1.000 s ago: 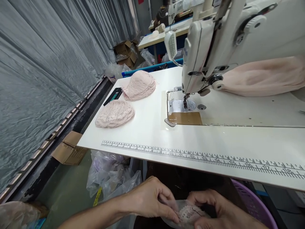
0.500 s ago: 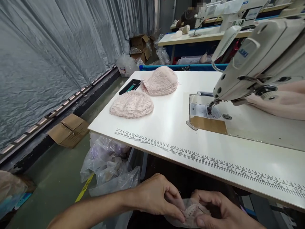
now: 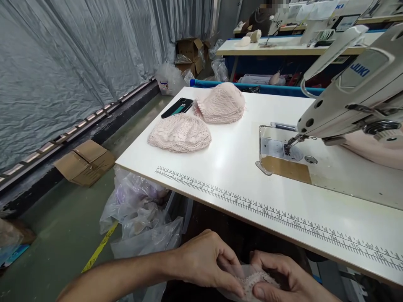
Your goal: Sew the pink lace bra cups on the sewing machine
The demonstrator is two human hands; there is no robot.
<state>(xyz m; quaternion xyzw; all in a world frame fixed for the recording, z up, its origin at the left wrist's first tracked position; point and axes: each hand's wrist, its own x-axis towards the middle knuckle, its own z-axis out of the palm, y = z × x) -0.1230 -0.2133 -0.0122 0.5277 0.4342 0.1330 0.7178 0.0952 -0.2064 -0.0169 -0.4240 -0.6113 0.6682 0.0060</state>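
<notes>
Below the front edge of the white sewing table (image 3: 239,167), my left hand (image 3: 204,262) and my right hand (image 3: 283,277) pinch a small piece of pink lace with sheer fabric (image 3: 252,282) between thumbs and fingers. Both hands are closed on it, close together over my lap. On the table's far left lie two stacks of pink lace cups, one nearer (image 3: 180,133) and one farther back (image 3: 222,103). The white sewing machine (image 3: 355,92) stands at the right, its needle (image 3: 287,147) over the metal plate.
A black phone (image 3: 177,107) lies beside the far stack. Pink fabric (image 3: 374,149) sits behind the machine. Plastic bags (image 3: 141,214) and a cardboard box (image 3: 84,161) are on the floor at left. A printed ruler (image 3: 270,214) runs along the table front. Another person sits at a far table (image 3: 283,45).
The view has swung left and back, so the machine now sits farther right. My hands stay together on the lace piece, the fingers shifting slightly along it.
</notes>
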